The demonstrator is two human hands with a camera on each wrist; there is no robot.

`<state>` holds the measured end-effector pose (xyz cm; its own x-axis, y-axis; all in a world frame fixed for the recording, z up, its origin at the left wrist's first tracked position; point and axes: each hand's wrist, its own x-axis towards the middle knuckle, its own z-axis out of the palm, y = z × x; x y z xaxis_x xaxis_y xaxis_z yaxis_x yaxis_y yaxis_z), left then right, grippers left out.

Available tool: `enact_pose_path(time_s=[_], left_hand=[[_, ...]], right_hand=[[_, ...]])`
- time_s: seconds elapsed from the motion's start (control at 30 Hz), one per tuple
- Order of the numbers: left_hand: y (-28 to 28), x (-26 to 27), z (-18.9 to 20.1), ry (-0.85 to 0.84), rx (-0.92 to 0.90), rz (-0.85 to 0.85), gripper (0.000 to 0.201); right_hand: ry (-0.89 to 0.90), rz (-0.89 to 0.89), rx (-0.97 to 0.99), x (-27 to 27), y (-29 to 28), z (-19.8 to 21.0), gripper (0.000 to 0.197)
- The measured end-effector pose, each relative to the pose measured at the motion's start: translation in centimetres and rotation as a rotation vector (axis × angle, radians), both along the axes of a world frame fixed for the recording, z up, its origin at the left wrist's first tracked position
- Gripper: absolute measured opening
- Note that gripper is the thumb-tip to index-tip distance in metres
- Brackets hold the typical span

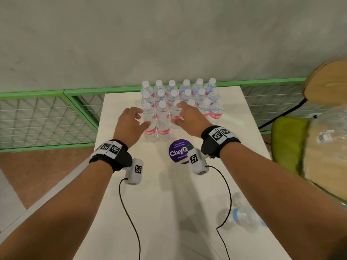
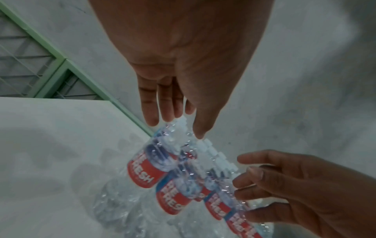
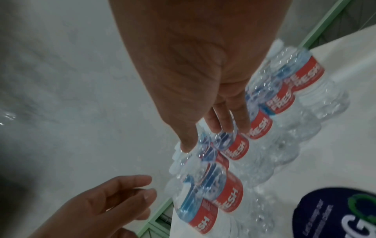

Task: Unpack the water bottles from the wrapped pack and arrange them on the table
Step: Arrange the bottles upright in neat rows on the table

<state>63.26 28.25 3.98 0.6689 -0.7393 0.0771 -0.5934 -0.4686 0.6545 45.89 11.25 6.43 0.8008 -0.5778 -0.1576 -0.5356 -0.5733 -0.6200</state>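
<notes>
Nearest, at the front right corner of the counter (image 1: 131,212), a crumpled clear bottle (image 1: 244,217) lies on its side, well apart from the rest; a purple sticker (image 1: 179,150) sits on the counter just behind the wrists. Beyond it stand the water bottles (image 1: 180,102), upright in three rows at the far end, with no wrap plainly visible around them, so the unpacking looks done and the step in hand is, by my judgement, squaring up the front row.

To do that well, I would press lightly on the shoulders or bodies of the bottles, not the caps, since these thin walls will flex and a tall bottle pushed high will tip into its neighbours. Nudging one bottle at a time toward the row behind should keep the lines straight.

On the grip: the left hand (image 1: 131,121) is released, fingers loosely spread, beside the front-left bottle (image 1: 149,124); whether the thumb touches it I cannot tell. The right hand (image 1: 189,119) is also unclenched, fingers fairly straight and reaching down onto the third front bottle (image 1: 175,114), fingertips (image 3: 216,127) at or just touching its upper part. Neither hand closes round anything.
</notes>
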Motion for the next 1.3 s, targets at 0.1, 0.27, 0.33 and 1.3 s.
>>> enact_pose_path(time_s=[0.1, 0.27, 0.33, 1.3], left_hand=[[-0.2, -4.0, 2.9, 0.019, -0.031, -0.066, 0.037], [-0.7, -12.4, 6.2, 0.124, -0.039, -0.198, 0.03], [-0.8, -15.6, 6.6, 0.162, -0.025, -0.229, 0.029], [2.0, -41.1, -0.1, -0.097, 0.392, -0.324, 0.027]], right_hand=[[0.07, 0.04, -0.075, -4.5, -1.4, 2.1, 0.042], [0.155, 0.064, -0.136, -12.9, -2.4, 4.7, 0.035], [0.194, 0.078, -0.15, -16.1, -2.4, 5.3, 0.033], [0.312, 0.396, -0.365, -35.6, 1.7, -1.7, 0.012]])
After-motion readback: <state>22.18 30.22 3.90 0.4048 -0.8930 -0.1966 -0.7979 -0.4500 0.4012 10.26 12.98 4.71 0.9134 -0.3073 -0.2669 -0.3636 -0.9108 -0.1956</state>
